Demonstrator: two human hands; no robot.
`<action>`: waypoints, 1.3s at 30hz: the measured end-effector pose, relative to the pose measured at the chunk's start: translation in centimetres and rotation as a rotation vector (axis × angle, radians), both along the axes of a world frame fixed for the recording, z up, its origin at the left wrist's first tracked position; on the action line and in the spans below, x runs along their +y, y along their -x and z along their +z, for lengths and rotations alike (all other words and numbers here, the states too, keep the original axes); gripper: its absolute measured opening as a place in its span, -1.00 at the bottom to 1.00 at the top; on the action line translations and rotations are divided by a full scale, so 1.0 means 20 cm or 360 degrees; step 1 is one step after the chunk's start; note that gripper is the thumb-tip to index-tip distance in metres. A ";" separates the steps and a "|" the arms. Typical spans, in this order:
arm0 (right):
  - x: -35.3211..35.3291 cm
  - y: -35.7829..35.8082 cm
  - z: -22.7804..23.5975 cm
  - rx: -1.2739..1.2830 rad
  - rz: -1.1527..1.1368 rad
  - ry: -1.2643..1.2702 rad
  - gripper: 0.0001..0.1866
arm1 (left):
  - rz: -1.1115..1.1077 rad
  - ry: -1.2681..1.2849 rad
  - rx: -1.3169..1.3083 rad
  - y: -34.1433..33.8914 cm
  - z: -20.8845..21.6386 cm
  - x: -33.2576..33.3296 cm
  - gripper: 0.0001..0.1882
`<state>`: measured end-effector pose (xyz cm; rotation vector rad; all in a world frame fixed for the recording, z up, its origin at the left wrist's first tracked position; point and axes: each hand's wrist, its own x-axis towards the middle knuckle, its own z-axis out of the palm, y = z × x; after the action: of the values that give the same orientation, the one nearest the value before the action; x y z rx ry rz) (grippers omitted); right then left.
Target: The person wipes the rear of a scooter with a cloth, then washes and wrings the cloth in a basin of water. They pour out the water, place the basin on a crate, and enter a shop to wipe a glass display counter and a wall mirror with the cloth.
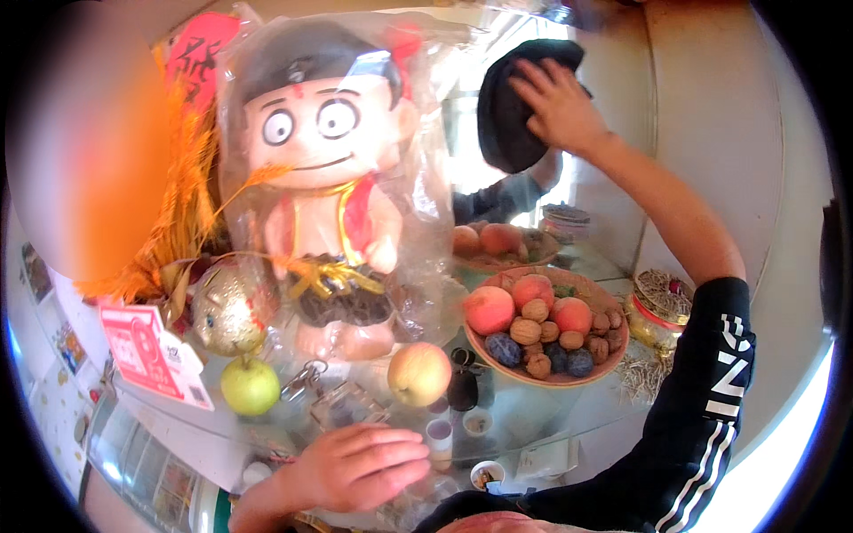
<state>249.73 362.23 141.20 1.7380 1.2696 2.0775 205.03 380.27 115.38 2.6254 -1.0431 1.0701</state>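
My right hand point(560, 107) is raised high and holds a black cloth point(508, 115) against the mirror point(613, 222). Its fingers are spread over the cloth, and the arm and cloth show partly as a reflection. Low in front, my left hand point(355, 466) holds nothing, its fingers stretched out at the front of the glass shelf point(293, 435). Just beyond those fingers stand a small white cup point(439, 433) and a yellow-pink apple point(419, 374). Between the arms is an orange-brown bowl point(533, 380) of peaches, walnuts and dark plums.
A large cartoon-boy figure point(329, 169) in clear plastic stands left of the mirror. Near it are a golden ornament point(233, 306), a green apple point(250, 386), a pink-and-white card point(153, 355), keys point(305, 380) and dried orange stalks point(178, 204). A glass jar point(659, 306) stands right of the bowl.
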 end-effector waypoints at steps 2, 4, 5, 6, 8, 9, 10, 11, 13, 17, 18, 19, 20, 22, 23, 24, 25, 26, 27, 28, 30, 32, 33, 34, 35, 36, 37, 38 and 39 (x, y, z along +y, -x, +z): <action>0.01 -0.06 0.15 0.0087 -0.0063 -0.0207 -0.27 | -0.0131 0.0164 -0.0102 -0.05 -0.01 0.02 -0.68; 0.10 0.02 0.36 0.0056 -0.0093 -0.0540 -0.26 | 0.0087 0.0038 -0.0346 0.08 0.16 0.01 -0.66; 0.15 0.03 0.37 0.0089 -0.0113 -0.0535 -0.26 | 0.0163 0.0014 -0.0466 0.08 0.22 0.04 -0.65; 0.22 0.05 0.37 0.0124 -0.0127 -0.0533 -0.26 | 0.0348 -0.0019 -0.0639 0.09 0.31 0.04 -0.64; 0.26 0.06 0.33 0.0119 -0.0107 -0.0442 -0.26 | 0.0590 -0.0004 -0.0915 0.06 0.53 0.05 -0.62; 0.23 0.06 0.29 0.0072 -0.0076 -0.0356 -0.27 | 0.0854 -0.0034 -0.0996 0.04 0.63 0.05 -0.61; 0.19 0.06 0.26 0.0030 -0.0036 -0.0276 -0.27 | 0.0868 0.0154 -0.1084 -0.02 0.72 0.03 -0.62; 0.10 0.05 0.23 0.0023 -0.0170 -0.0152 -0.26 | 0.0890 0.0121 -0.1201 -0.10 0.79 0.07 -0.63; -0.02 0.00 0.21 -0.0128 -0.0267 -0.0046 -0.28 | 0.0900 0.0004 -0.1288 -0.18 0.94 0.04 -0.66; 0.01 0.02 0.06 -0.0084 -0.0151 0.0205 -0.22 | 0.1058 -0.0397 -0.1230 -0.23 1.19 -0.05 -0.70; 0.01 0.08 0.02 -0.0016 -0.0143 0.0309 -0.22 | 0.1095 -0.0481 -0.1179 -0.28 1.26 -0.08 -0.71; 0.00 0.10 -0.03 -0.0044 -0.0167 0.0362 -0.28 | 0.1105 -0.0533 -0.1127 -0.38 1.29 -0.09 -0.69; -0.02 0.13 -0.05 0.0031 -0.0132 0.0387 -0.29 | 0.1262 -0.0552 -0.1096 -0.50 1.32 -0.12 -0.70; -0.08 0.16 -0.01 0.0211 -0.0210 0.0433 -0.31 | 0.1404 -0.0625 -0.1171 -0.74 1.42 -0.12 -0.69; -0.03 0.23 0.01 0.0215 -0.0099 0.0351 -0.31 | 0.1463 -0.0810 -0.1265 -0.75 1.53 -0.12 -0.69; 0.01 0.25 -0.01 0.0227 -0.0067 0.0323 -0.31 | 0.1669 -0.0754 -0.1032 -0.80 1.59 -0.11 -0.69; 0.02 0.26 -0.04 0.0235 -0.0076 0.0312 -0.30 | 0.1842 -0.0659 -0.0797 -0.86 1.64 -0.12 -0.69; 0.02 0.29 -0.06 0.0198 -0.0104 0.0337 -0.27 | 0.2002 -0.0565 -0.0564 -0.93 1.69 -0.10 -0.69; 0.02 0.31 -0.09 0.0166 -0.0122 0.0351 -0.24 | 0.1974 -0.0613 -0.0180 -1.01 1.75 -0.04 -0.67; 0.01 0.31 -0.13 0.0139 -0.0141 0.0362 -0.21 | 0.1881 -0.0578 -0.0110 -1.05 1.77 0.01 -0.68; 0.00 0.25 -0.13 0.0055 -0.0102 0.0363 -0.16 | 0.1687 -0.0499 -0.0002 -1.09 1.80 0.14 -0.68; 0.03 0.21 -0.13 -0.0027 -0.0117 0.0340 -0.18 | 0.1695 -0.0928 -0.0522 -1.11 1.80 0.19 -0.64; 0.04 0.20 -0.13 -0.0041 -0.0072 0.0310 -0.22 | 0.1703 -0.0659 -0.0617 -1.08 1.81 0.23 -0.63; 0.01 0.17 -0.11 -0.0041 -0.0077 0.0313 -0.23 | 0.1679 -0.0363 -0.0714 -1.02 1.76 0.15 -0.62; 0.01 0.15 -0.12 -0.0030 -0.0056 0.0312 -0.25 | 0.1677 -0.0354 -0.0696 -0.97 1.72 0.07 -0.61; 0.00 0.14 -0.13 -0.0022 -0.0042 0.0322 -0.26 | 0.1672 -0.0330 -0.0676 -0.93 1.69 0.00 -0.60; 0.01 0.14 -0.12 -0.0008 -0.0004 0.0304 -0.29 | 0.1674 -0.0309 -0.0673 -0.89 1.69 -0.05 -0.59; 0.01 0.14 -0.12 -0.0016 0.0010 0.0307 -0.29 | 0.1717 -0.0343 -0.0672 -0.89 1.71 -0.04 -0.59; 0.01 0.14 -0.12 -0.0023 0.0023 0.0308 -0.29 | 0.1759 -0.0378 -0.0672 -0.90 1.74 -0.03 -0.60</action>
<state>246.94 362.44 138.89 1.6318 1.4303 1.8990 223.04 379.71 150.28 3.2619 0.4544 1.7925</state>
